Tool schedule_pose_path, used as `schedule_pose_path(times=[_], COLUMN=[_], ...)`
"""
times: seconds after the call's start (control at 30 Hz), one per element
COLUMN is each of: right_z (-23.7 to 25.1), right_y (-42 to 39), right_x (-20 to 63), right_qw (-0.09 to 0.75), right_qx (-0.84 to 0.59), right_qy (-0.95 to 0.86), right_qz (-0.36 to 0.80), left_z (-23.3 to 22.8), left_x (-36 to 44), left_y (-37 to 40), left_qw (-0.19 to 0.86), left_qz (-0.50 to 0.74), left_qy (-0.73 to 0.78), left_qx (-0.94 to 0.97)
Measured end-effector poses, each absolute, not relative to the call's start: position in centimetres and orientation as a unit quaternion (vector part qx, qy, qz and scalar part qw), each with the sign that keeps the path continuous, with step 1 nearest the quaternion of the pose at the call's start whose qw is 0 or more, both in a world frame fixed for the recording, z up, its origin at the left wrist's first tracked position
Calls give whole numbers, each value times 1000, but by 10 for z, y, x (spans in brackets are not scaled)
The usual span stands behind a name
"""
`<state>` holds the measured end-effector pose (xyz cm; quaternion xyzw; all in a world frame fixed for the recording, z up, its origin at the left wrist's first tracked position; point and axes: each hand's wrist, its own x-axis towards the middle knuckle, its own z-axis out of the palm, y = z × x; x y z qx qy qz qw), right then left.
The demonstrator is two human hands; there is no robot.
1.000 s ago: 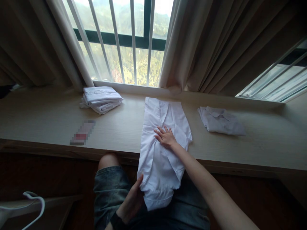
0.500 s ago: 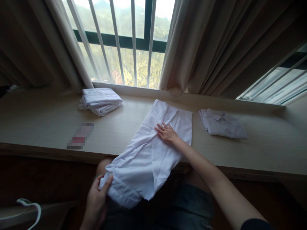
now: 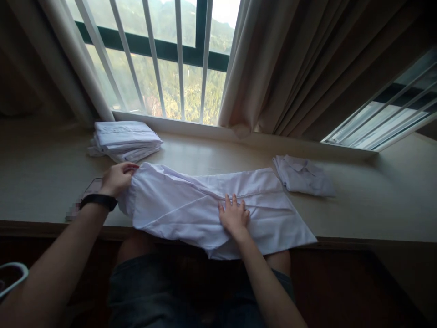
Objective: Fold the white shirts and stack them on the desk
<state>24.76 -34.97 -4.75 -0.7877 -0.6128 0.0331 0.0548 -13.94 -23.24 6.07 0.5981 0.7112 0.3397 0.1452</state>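
1. White shirt [image 3: 205,205] spread lengthwise along the wooden sill [image 3: 44,177], near edge hanging slightly over the sill's front lip.
2. Left hand [image 3: 118,178] at the shirt's left end, fingers curled tight around a bunch of the fabric, lifting it a little off the sill; dark band on that wrist.
3. Right hand [image 3: 234,216] flat on the middle of the shirt, fingers spread and pressing down, grasping nothing.
4. Stack of folded white garments [image 3: 124,141] beyond the shirt's left end, near the window [image 3: 160,68], apart from the shirt.
5. Single loosely folded white garment [image 3: 302,175] just past the shirt's far right corner, close to it; contact between the two impossible to tell.
6. Beige curtain [image 3: 290,68] hanging behind the shirt's right half, hem reaching the sill.
7. Small flat blurred item [image 3: 80,200] on the sill beside the shirt's left end, partly under the left wrist.
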Motion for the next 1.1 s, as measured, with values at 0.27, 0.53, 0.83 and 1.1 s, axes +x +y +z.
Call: schedule_pose_path(times=[0.27, 0.53, 0.83, 1.1], right_z=[-32, -68, -49, -63], right_y=[-356, -356, -369, -527], right_x=[300, 383, 414, 476], right_qw=[93, 30, 56, 0], right_qx=[-735, -726, -703, -719], right_qy=[-671, -687, -709, -690], right_qz=[-40, -20, -1, -83], left_z=[54, 16, -28, -7], left_x=[-97, -4, 24, -9], left_y=[-151, -258, -330, -392], left_qw=[33, -24, 36, 30], left_qz=[159, 170, 129, 95], left_qy=[695, 498, 478, 302], left_qx=[701, 850, 868, 948])
